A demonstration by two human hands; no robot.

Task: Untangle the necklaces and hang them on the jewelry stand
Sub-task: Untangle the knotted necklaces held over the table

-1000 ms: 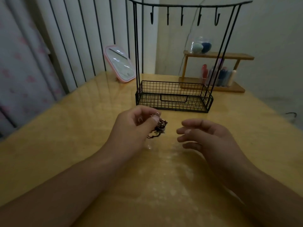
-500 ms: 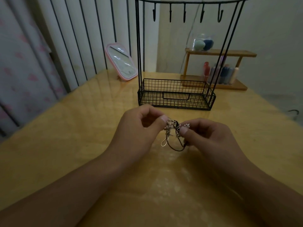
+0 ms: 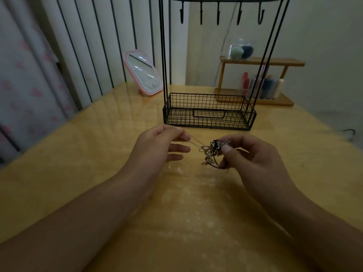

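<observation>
A tangled clump of necklaces point(image 3: 213, 150), silver charms and a dark cord, hangs just above the yellow table. My right hand point(image 3: 253, 154) pinches the clump between thumb and fingers. My left hand point(image 3: 157, 146) pinches a thin silver chain point(image 3: 193, 141) that runs taut from its fingertips to the clump. Behind the hands stands the black wire jewelry stand point(image 3: 209, 112), a mesh basket base with tall uprights. Several bare hooks point(image 3: 218, 14) hang from its top bar.
A pink-framed mirror point(image 3: 143, 73) leans at the back left of the table point(image 3: 98, 173). A wooden shelf point(image 3: 257, 83) with bottles and a glass jar stands at the back right. Black vertical bars and a curtain line the left side.
The right hand came in and took hold of the clump. The left hand then drew back to the left, pulling one thin chain out taut.
</observation>
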